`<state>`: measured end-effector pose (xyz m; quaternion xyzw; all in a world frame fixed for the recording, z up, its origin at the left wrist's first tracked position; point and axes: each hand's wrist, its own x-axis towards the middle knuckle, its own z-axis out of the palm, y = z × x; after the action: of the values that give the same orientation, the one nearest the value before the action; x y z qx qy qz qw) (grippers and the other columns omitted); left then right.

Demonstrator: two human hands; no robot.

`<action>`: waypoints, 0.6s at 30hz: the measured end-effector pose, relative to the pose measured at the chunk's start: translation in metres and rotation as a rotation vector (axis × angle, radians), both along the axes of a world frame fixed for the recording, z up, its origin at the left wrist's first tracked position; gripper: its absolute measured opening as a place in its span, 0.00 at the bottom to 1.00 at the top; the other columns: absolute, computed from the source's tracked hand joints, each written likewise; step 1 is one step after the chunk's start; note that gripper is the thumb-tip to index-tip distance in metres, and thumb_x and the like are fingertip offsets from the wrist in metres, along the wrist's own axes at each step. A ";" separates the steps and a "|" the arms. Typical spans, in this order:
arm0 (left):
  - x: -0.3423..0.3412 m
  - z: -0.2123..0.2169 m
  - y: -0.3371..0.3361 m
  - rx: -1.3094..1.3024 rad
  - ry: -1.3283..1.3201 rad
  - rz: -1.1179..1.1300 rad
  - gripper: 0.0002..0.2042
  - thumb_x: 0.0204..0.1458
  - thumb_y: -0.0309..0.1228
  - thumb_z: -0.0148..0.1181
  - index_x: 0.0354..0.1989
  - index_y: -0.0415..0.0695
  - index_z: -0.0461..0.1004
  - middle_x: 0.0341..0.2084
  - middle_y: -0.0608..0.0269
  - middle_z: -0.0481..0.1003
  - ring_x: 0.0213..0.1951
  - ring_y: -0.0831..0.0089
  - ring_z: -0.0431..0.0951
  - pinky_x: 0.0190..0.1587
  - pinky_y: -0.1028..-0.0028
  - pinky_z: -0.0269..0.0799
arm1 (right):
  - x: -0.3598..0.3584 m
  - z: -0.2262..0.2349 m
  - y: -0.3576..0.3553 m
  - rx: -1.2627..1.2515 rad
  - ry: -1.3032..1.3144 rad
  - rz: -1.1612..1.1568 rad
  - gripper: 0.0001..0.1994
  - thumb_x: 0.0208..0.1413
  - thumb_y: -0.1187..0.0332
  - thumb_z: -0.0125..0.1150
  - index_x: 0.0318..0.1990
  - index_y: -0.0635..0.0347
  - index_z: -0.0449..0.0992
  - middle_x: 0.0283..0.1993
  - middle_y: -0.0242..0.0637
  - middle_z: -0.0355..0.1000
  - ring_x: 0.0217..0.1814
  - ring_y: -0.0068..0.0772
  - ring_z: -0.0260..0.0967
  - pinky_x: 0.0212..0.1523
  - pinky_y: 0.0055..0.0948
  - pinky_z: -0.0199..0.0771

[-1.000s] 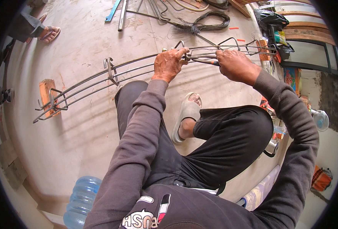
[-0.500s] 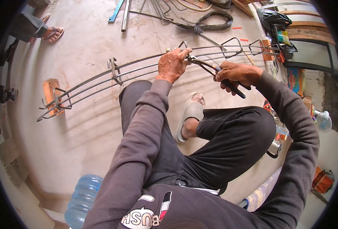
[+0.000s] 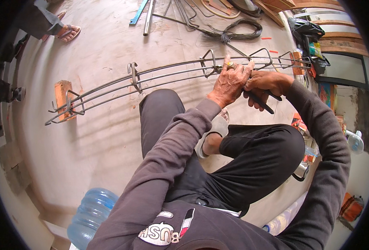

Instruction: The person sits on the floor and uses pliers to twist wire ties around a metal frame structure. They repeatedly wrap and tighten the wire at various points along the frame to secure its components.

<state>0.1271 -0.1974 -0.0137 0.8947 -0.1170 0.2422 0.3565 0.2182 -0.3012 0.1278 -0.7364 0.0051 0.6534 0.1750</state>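
Tying seems in hand: pliers (image 3: 261, 102) are gripped by the right hand (image 3: 268, 85), the left hand's (image 3: 230, 83) hold cannot be told, and the rod frame (image 3: 172, 64), across a wooden block's (image 3: 62, 91) near edge, likely needs a joint cinched.

Approx. 6–7 o'clock, bold pale block ltrs. (image 3: 158, 234) are displayed on the chest of the dark sweatshirt (image 3: 218, 227) (folds nearby). Approx. 2–3 o'clock, print on a partly hidden blue-and-red carton (image 3: 326, 95) can't be read clearly.
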 end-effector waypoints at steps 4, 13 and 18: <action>0.005 -0.003 -0.002 -0.061 -0.012 -0.008 0.21 0.48 0.27 0.62 0.53 0.39 0.73 0.34 0.53 0.78 0.40 0.54 0.81 0.61 0.52 0.67 | -0.011 0.015 0.012 -0.025 -0.205 0.148 0.15 0.61 0.65 0.54 0.43 0.73 0.69 0.28 0.54 0.77 0.28 0.49 0.80 0.27 0.44 0.84; 0.020 0.019 0.019 -0.441 0.066 -0.032 0.10 0.42 0.20 0.62 0.35 0.38 0.75 0.30 0.48 0.79 0.39 0.49 0.80 0.43 0.57 0.76 | -0.057 0.012 0.013 -0.251 -1.884 1.765 0.17 0.59 0.64 0.56 0.51 0.65 0.73 0.40 0.39 0.71 0.43 0.36 0.70 0.51 0.44 0.70; 0.023 0.012 0.022 -0.490 0.075 -0.063 0.16 0.43 0.23 0.66 0.42 0.37 0.74 0.36 0.47 0.78 0.43 0.48 0.79 0.47 0.55 0.74 | -0.051 0.016 0.022 -0.406 -1.740 1.875 0.21 0.56 0.66 0.58 0.55 0.67 0.71 0.38 0.37 0.69 0.41 0.32 0.68 0.44 0.36 0.72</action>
<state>0.1506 -0.1751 -0.0014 0.7858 -0.0695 0.2189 0.5742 0.1676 -0.2787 0.1434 -0.6529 -0.5262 -0.1770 -0.5153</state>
